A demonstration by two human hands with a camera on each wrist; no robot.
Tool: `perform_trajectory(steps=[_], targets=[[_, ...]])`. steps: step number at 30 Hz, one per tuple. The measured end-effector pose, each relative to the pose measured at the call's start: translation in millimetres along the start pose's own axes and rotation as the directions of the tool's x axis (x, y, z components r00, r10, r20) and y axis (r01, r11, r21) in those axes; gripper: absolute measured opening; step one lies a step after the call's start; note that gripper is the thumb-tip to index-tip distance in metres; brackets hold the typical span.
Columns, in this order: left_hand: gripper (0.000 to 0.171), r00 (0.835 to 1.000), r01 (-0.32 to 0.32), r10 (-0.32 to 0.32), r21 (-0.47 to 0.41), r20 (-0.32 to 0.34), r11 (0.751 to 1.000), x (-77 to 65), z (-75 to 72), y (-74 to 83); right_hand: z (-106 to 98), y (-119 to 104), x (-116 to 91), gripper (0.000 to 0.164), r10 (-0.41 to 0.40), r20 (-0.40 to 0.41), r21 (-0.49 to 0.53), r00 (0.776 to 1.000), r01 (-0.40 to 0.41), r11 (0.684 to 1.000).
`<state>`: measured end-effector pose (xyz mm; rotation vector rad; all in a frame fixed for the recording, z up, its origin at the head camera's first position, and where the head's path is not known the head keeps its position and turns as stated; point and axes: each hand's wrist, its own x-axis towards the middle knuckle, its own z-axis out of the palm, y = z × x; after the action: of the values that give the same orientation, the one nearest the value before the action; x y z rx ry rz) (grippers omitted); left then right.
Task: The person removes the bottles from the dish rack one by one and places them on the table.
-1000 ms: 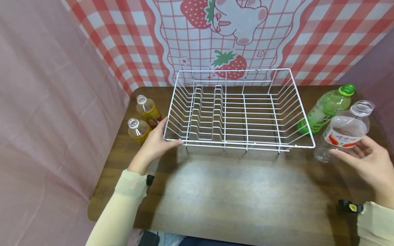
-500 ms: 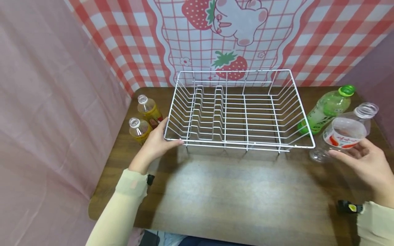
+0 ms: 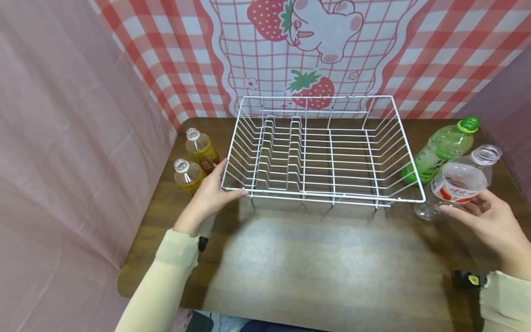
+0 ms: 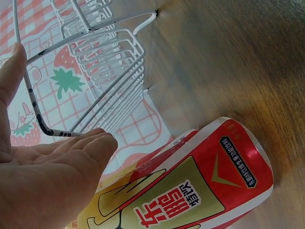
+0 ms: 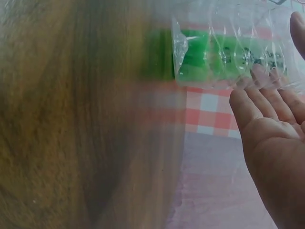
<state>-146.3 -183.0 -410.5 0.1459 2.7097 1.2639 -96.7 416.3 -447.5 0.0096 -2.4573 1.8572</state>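
Note:
In the head view my left hand [image 3: 211,186] touches the front left corner of a white wire dish rack [image 3: 332,198], thumb along the front rim and fingers along the left side. The left wrist view shows those fingers [image 4: 90,148] fairly straight beside the rack's corner wire [image 4: 33,100]. At the far right my right hand [image 3: 493,221] holds a clear plastic bottle [image 3: 454,191] with a red and white label and no cap, fingers behind it and thumb in front. Its ribbed lower part [image 5: 214,52] lies across the fingers in the right wrist view.
A green bottle [image 3: 439,150] with a green cap stands just behind the clear one, right of the rack. Two yellow and red drink bottles [image 3: 201,147] [image 3: 188,173] stand left of the rack on the wooden table [image 3: 298,263]. A checked cloth [image 3: 166,55] hangs behind.
The clear bottle and my right hand have shifted slightly left, toward the rack's right front corner. My left hand and the rack have kept their places.

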Motion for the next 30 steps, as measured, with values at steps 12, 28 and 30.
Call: perform_trajectory(steps=[12,28,30], targets=[[0.108,1.0,0.015,-0.015,-0.001,0.003,1.0,-0.1,0.6,0.9,-0.2,5.5,-0.7,0.058,0.004,0.046,-0.187,0.999,0.004,0.982],[0.111,1.0,0.022,-0.022,0.013,0.009,1.0,0.0,0.2,1.1,-1.0,8.0,-5.4,0.064,0.017,0.023,-0.178,1.0,-0.013,0.984],[0.112,1.0,0.022,-0.022,0.015,0.007,1.0,-0.1,0.2,0.6,0.3,8.0,-6.4,0.066,0.013,0.021,-0.162,1.0,-0.009,0.987]])
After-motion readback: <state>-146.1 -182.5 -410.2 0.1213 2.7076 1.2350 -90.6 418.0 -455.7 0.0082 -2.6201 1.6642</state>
